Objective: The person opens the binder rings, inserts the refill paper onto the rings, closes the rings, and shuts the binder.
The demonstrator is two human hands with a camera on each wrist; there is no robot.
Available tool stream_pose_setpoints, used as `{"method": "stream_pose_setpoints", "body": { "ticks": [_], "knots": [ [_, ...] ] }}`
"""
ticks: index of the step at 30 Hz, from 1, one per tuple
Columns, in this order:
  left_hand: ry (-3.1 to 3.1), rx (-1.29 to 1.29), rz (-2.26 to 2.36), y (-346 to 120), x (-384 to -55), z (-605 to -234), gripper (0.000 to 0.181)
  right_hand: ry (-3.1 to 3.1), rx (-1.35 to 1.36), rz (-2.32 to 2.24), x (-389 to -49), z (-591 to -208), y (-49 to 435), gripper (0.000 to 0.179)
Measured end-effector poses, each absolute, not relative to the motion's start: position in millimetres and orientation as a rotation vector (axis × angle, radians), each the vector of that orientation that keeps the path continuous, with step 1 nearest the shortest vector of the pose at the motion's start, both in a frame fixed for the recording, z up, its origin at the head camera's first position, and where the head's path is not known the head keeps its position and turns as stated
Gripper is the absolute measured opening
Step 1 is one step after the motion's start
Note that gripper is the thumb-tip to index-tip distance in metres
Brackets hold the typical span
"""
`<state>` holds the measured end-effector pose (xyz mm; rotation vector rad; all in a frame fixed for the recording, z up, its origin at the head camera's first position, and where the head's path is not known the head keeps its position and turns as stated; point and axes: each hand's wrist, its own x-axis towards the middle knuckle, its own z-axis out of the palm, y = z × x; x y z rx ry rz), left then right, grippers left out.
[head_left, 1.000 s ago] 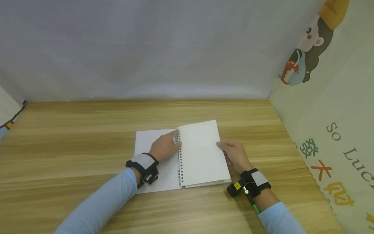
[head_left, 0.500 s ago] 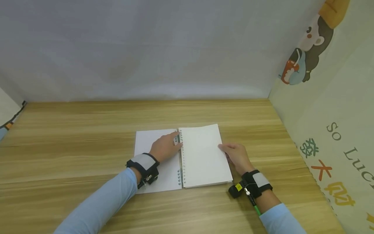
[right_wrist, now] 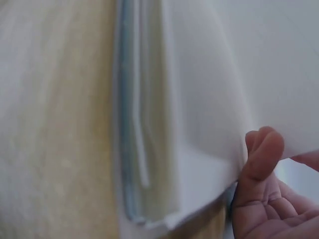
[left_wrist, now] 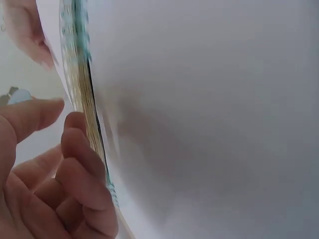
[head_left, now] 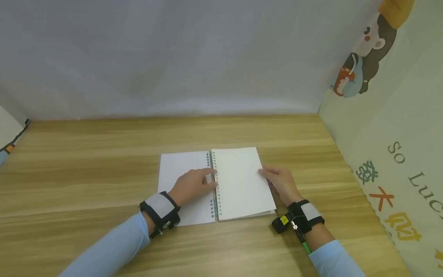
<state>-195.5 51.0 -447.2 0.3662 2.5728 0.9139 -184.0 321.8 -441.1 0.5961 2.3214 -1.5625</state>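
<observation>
A ring-bound notebook (head_left: 185,163) lies spread on the table, its white left side flat. My left hand (head_left: 192,186) reaches over that side, index finger and thumb tips right at the teal rings (head_left: 212,209). The left wrist view shows the thumb apart from loosely bent fingers (left_wrist: 82,174) beside the spine. On the right side, blank punched pages (head_left: 238,181) line up along the rings. My right hand (head_left: 280,184) pinches the outer edge of the top page (right_wrist: 204,154) between thumb and fingers. That page bows up over the stack beneath it in the right wrist view.
The wood-grain table (head_left: 93,165) runs back to a pale cloth backdrop (head_left: 173,69). At the right stands a cream wall panel (head_left: 408,123) with a cartoon figure and lettering. Each wrist wears a strapped camera (head_left: 278,225).
My left hand has slid down along the rings, nearer to me, uncovering their upper part. The right page has shifted slightly and its top edge has flattened, still pinched by my right hand.
</observation>
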Motion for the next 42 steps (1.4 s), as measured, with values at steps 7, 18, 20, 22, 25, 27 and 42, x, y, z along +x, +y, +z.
{"method": "stream_pose_setpoints", "body": {
  "ticks": [7, 18, 20, 22, 25, 27, 42],
  "knots": [
    [2.534, 0.453, 0.867, 51.9, -170.6, -443.3, 0.042, 2.322, 0.578, -1.523, -182.5, -437.0, 320.8, 0.046],
    [2.548, 0.475, 0.830, 53.4, -162.2, -441.6, 0.043, 2.320, 0.560, -1.506, -175.8, -437.5, 321.2, 0.046],
    [2.545, 0.481, 0.829, 54.0, -161.0, -441.4, 0.044, 2.352, 0.560, -1.475, -174.5, -438.1, 323.1, 0.045],
    [2.549, 0.486, 0.820, 54.5, -160.0, -440.6, 0.044, 2.394, 0.548, -1.447, -173.7, -438.3, 325.0, 0.044],
    [2.553, 0.483, 0.811, 55.0, -159.5, -439.8, 0.044, 2.473, 0.525, -1.411, -172.6, -436.0, 326.7, 0.042],
    [2.556, 0.486, 0.804, 55.0, -159.2, -439.5, 0.044, 2.558, 0.481, -1.363, -170.7, -431.7, 324.9, 0.040],
    [2.728, 0.387, 0.730, 46.5, -179.0, -422.1, 0.030, 2.805, -0.411, -0.641, -165.7, -416.5, 261.1, 0.014]
  ]
}}
